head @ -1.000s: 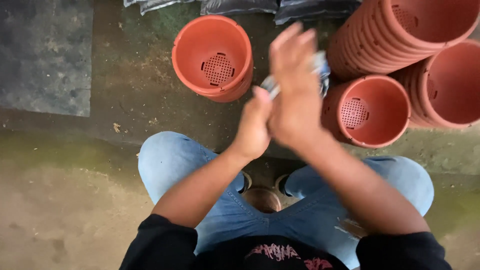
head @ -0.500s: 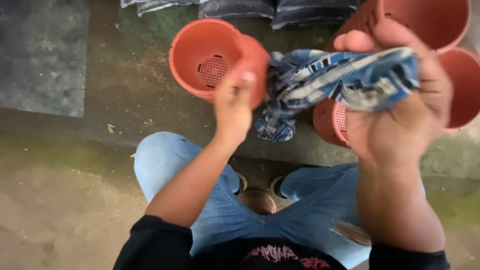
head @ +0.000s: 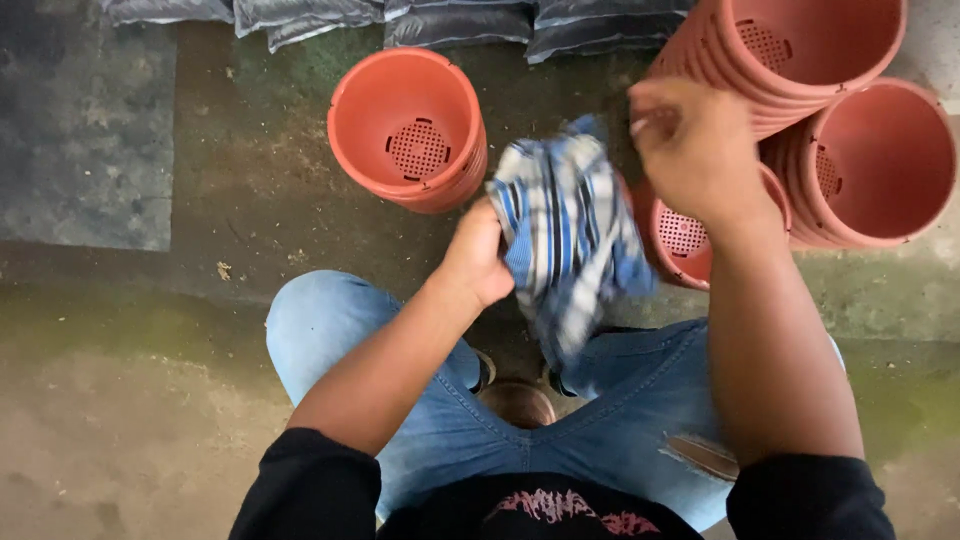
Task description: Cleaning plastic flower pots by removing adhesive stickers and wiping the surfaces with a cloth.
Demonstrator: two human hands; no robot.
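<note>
Cloth (head: 570,240): blue-and-white plaid rag, hanging open in mid-air above the knees, between both hands; slack lower edge droops toward the lap, so it looks held by its upper edges to spread it out

Left hand (head: 478,252): grip closed on the cloth's left edge, fingers tucked behind the fabric

Right hand (head: 693,150): raised at the cloth's upper right corner, blurred; fingers curl down, but whether they pinch the cloth cannot be told

Single pot (head: 408,128): terracotta-coloured plastic, lying tilted on the floor with its mouth and perforated base showing, just beyond the left hand, near at reach

Small pot (head: 682,240): same kind, partly hidden behind the cloth and right forearm

Stacked pots (head: 810,50): nested on their sides at upper right, another stack (head: 880,165) touching below, nested to save space

Dark sacks (head: 300,12): row along the far edge

Floor (head: 130,380): stained concrete, mossy in patches

Person: seated or crouched, blue jeans, black sleeves
</note>
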